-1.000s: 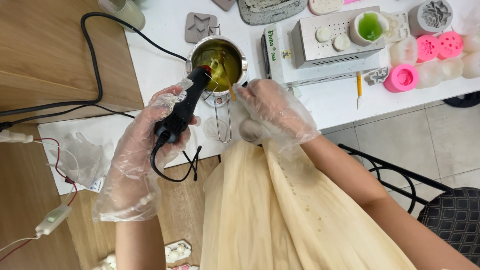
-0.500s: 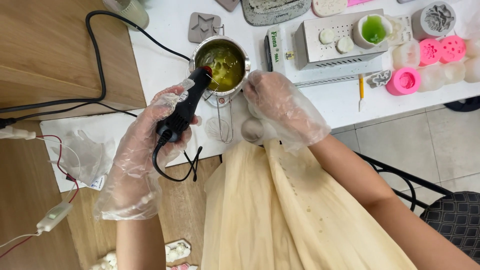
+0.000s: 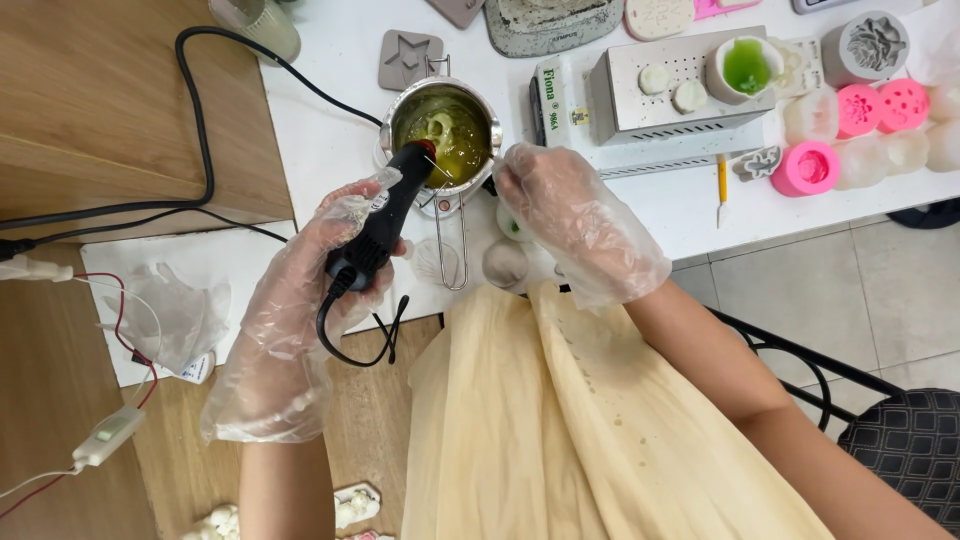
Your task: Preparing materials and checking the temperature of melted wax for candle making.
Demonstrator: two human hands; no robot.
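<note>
Gloved left hand (image 3: 320, 270) grips a black corded heat tool (image 3: 385, 220), tip over the metal pot (image 3: 445, 130) of green-yellow melt on white tabletop (image 3: 330, 140); right hand (image 3: 570, 215) hovers beside, half-curled, holding nothing visible. Risks: melt could splash w/ a slip; cord may snag.

The steel melting pot (image 3: 445, 130) is hemmed by the perforated metal box (image 3: 690, 90) rightward; bare white tabletop (image 3: 330, 140) is left open leftward.

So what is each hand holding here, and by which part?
Left hand grips the black corded tool around its body, tip over the pot of green liquid. Right hand is beside the pot; whether it holds anything cannot be told.
</note>
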